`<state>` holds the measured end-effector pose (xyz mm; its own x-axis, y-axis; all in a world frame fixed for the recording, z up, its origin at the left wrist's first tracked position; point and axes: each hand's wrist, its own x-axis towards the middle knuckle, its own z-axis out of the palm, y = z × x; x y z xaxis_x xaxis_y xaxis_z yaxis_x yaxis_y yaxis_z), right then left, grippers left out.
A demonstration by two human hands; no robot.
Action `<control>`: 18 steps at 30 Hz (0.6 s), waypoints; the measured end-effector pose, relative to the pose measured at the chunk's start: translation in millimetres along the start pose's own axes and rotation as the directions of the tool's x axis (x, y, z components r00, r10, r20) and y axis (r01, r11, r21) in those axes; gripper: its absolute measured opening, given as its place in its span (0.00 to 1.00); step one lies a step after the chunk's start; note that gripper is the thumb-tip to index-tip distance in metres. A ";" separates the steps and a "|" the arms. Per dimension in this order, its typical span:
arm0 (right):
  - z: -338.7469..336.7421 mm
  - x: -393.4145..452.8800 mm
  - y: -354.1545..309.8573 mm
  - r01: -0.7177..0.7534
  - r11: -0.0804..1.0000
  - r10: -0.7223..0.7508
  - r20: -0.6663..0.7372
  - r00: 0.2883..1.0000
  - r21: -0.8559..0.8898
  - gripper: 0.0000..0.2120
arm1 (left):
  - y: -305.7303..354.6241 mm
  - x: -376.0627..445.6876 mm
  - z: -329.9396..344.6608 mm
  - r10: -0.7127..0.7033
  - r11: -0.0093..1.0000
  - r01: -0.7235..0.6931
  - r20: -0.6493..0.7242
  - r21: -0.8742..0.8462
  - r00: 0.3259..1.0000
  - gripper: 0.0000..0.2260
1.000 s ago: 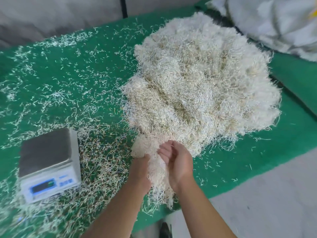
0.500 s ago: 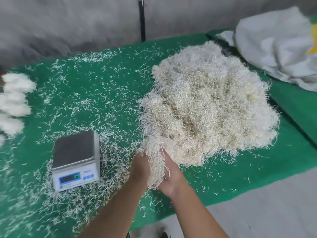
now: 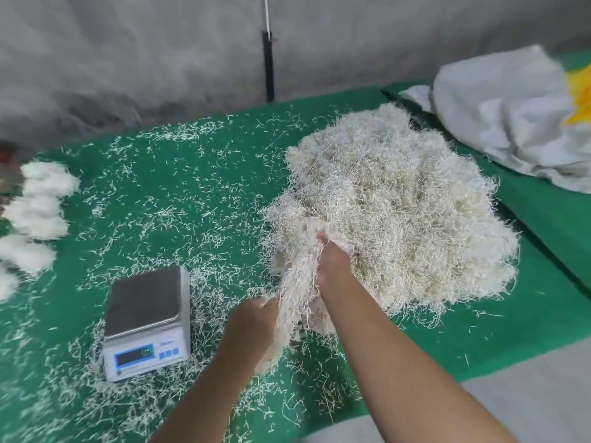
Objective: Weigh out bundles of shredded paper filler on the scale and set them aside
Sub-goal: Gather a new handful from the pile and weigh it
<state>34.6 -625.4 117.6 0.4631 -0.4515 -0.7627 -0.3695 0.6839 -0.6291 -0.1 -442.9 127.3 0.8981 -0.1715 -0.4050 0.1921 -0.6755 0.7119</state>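
The left hand (image 3: 252,327) and right hand (image 3: 332,263) both grip a bundle of shredded paper (image 3: 295,302), fingers mostly buried, just right of the empty scale (image 3: 147,321), whose blurred display is unreadable, before the big pile (image 3: 399,219) on green matting (image 3: 192,193).

The fingers of the left hand (image 3: 252,327) are lying buried in the hanging bundle of shredded paper (image 3: 295,302), so their grip is not showing. The right hand (image 3: 332,263) is showing its back only; its fingertips are sinking into the main pile (image 3: 399,212). The scale (image 3: 147,321) display digits are reading too blurred to tell. The finished bundles (image 3: 38,215) are blurring and running off the left edge. The white sack (image 3: 505,116) is running off the right edge.
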 end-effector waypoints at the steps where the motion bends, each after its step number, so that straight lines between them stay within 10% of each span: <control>1: 0.0 5.8 -19.5 0.030 1.000 -0.030 -0.011 0.999 0.003 0.29 | -4.0 -0.5 -6.7 0.004 0.999 -0.003 -0.029 0.036 1.000 0.17; 7: 4.4 13.7 -98.0 0.329 0.939 -0.330 0.014 0.944 -0.104 0.36 | -44.5 -3.8 -31.3 0.160 0.983 -0.151 -0.090 0.104 0.983 0.17; 9: 5.3 13.1 -89.3 0.312 0.913 -0.281 0.148 0.948 -0.263 0.42 | -46.4 0.7 -34.4 -0.050 0.966 0.042 -0.025 -0.257 0.998 0.09; 11: 0.0 16.5 -66.1 0.298 0.826 -0.199 0.245 0.949 -0.479 0.43 | -42.3 1.0 -37.4 -0.135 0.991 0.130 -0.148 -0.043 0.980 0.04; 18: -46.1 21.3 11.3 0.277 0.563 -0.064 0.293 0.954 -0.779 0.20 | -18.1 5.3 -44.3 -0.078 0.986 0.040 -0.237 -0.161 0.968 0.14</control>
<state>3.1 -653.7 87.3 0.7015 -0.3064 -0.6435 -0.7071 -0.1864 -0.6821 18.7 -399.8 137.7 0.9484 0.0562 -0.3120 0.2891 -0.5574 0.7783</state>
